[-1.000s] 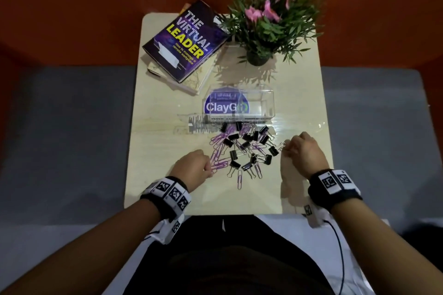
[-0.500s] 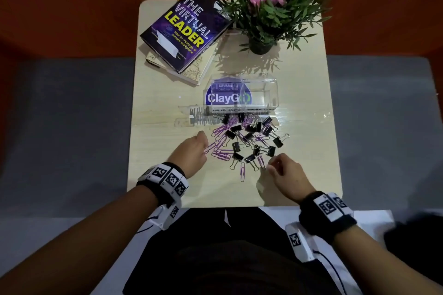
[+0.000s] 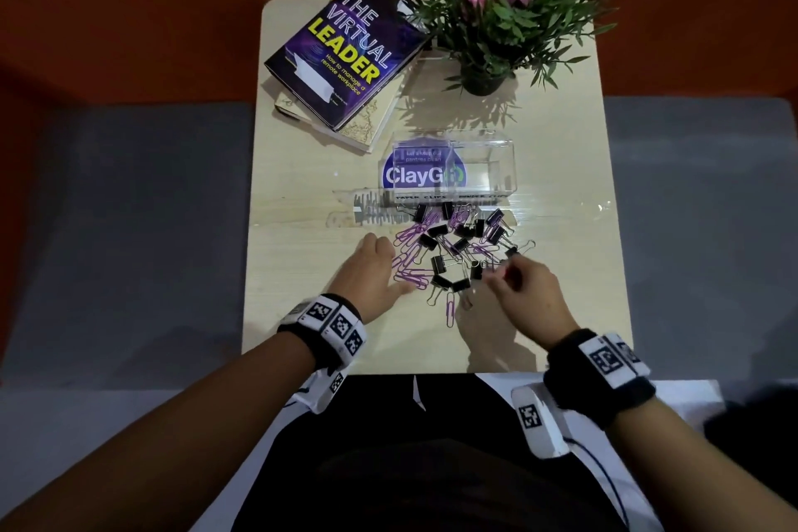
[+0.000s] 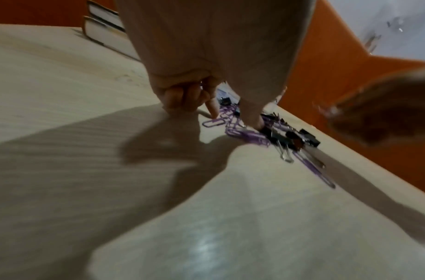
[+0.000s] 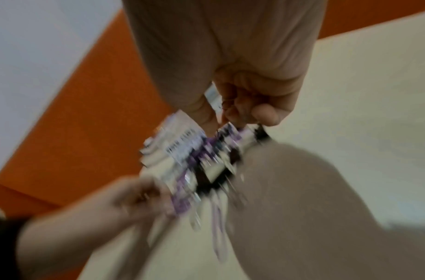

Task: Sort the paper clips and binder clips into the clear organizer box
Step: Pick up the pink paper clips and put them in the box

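Both hands are shifting vs the earlier frames: right hand is sliding in from the pile's right edge to its near-right side, left hand is reaching fwd to the pile's left edge.

Left hand is resting at the purple paper clips, index finger pointing down onto one clip, thumb down beside it, other fingers curled; looks like it's pressing/starting a pinch, nothing lifted yet. Right hand's fingers are curling just beside a black binder clip; wrist view is too blurred, so can't tell if it's gripping anything.

Paper clips & binder clips are lying mixed in one pile on the table, just in front of the clear organizer box. Box is sitting open w/ both compartments looking empty; front labels are partly readable, "PAPER CLIPS" on the left side.

Progress: basically zero sorted, whole pile is left. First pick is just beginning.

Book stack & potted plant are sitting at the far end.
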Available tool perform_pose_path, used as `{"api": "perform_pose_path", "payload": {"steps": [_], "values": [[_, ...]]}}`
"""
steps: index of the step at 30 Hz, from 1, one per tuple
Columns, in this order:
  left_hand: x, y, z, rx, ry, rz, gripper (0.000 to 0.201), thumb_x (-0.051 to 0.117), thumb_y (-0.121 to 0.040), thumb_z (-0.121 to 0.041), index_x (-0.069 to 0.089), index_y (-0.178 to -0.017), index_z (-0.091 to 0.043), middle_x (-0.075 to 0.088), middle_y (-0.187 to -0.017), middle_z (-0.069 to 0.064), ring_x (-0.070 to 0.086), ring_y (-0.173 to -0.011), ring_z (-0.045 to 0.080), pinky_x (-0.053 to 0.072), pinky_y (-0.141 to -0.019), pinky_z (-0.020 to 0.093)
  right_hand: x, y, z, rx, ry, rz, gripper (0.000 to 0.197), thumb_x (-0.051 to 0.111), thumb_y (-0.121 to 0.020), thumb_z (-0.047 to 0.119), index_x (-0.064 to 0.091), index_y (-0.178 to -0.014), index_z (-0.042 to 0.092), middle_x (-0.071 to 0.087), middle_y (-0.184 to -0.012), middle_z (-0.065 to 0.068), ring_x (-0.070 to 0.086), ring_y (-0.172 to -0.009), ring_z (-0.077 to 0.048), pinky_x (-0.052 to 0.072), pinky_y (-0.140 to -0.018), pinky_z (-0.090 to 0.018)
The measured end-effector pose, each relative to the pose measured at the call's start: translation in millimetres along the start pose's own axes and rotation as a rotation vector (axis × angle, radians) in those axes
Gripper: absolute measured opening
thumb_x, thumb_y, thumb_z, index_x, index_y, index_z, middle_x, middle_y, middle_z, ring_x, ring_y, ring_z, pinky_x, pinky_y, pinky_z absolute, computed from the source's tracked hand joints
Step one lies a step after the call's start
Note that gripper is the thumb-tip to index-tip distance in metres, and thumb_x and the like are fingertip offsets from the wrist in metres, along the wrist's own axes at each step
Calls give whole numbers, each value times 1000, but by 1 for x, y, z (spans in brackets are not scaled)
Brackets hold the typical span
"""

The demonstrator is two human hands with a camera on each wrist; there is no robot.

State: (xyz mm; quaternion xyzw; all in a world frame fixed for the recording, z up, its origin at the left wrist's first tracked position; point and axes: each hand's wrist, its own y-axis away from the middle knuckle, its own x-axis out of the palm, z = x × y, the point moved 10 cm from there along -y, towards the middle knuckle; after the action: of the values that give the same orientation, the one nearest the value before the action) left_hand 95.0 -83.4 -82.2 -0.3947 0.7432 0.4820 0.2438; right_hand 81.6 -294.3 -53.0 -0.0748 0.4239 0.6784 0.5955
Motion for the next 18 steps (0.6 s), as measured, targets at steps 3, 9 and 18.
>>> {"api": "perform_pose_path", "payload": {"steps": [3,9,18], "values": [[5,-2,-1,12,-57,-7,55,73,-79,-42,49,-111,-4,50,-111,11,55,-94,28,50,-81,35,-24,-21,62,-160,49,-60,18,61,-86,19,53,-71,13,51,-60,4,46,-55,-8,33,-50,-13],[2,-7,-6,-27,44,-19,26,63,-91,-28,57,-104,-6,54,-108,11,60,-92,30,50,-81,38,-5,-79,163,-428,340,-63,4,56,-85,6,54,-81,6,54,-88,-10,51,-75,-25,37,-64,-31],[-1,-13,-15,32,-104,152,18,57,-94,-19,57,-98,-1,57,-107,17,60,-91,35,49,-80,42,-4,-39,128,-441,398,-23,8,59,-82,6,64,-88,8,63,-87,-7,55,-73,-23,38,-59,-24]]}}
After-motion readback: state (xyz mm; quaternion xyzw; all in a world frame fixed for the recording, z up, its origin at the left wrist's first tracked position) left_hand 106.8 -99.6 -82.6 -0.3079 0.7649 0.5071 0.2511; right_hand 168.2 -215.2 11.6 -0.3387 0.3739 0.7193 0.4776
